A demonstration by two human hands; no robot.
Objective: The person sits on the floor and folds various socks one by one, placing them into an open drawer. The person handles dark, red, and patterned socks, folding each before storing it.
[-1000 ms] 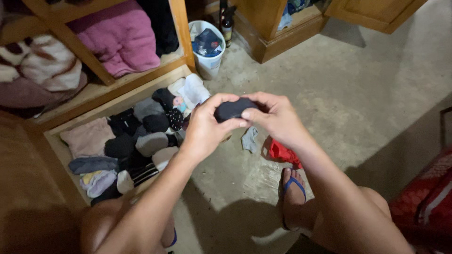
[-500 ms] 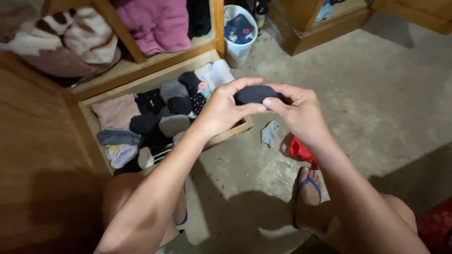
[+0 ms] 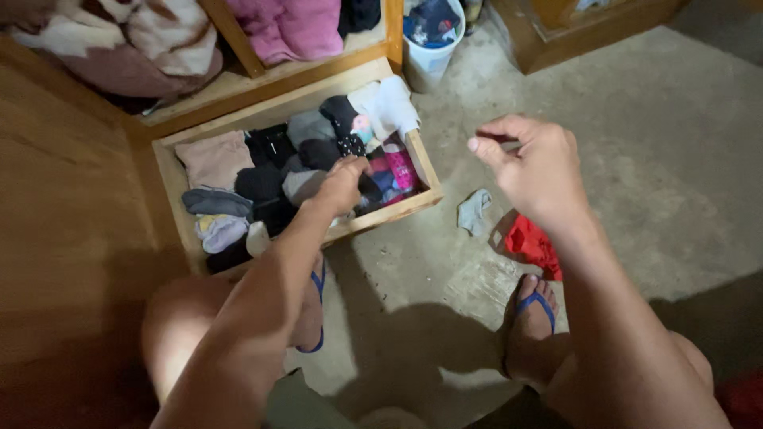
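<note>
Down at the bottom of the view the person is squatting on the concrete floor (image 3: 636, 159), bare knees showing, with a blue flip-flop (image 3: 534, 306) on the right foot and another blue flip-flop (image 3: 316, 314) peeking out under the left leg. Just past the right foot a red cloth (image 3: 534, 245) is lying crumpled on the floor, and a small grey sock (image 3: 474, 211) is sitting right beside it. The right hand (image 3: 534, 168) is hovering in the air above those two, fingers loosely curled with thumb and forefinger pinched close together, holding nothing that can be made out. The left hand (image 3: 340, 184) is reaching down into the open wooden drawer (image 3: 380, 216), fingers bent and pressing onto the rolled socks (image 3: 306, 159) near the drawer's front right part; can't tell if it's gripping one or just touching. The drawer is packed with rolled pairs in black, grey, white and pink. Beyond it, wooden shelves (image 3: 262, 79) are holding a pink blanket (image 3: 294, 24) and a brown-and-white blanket (image 3: 119, 36), and a white bucket (image 3: 429, 63) is standing further off to the right of them.
</note>
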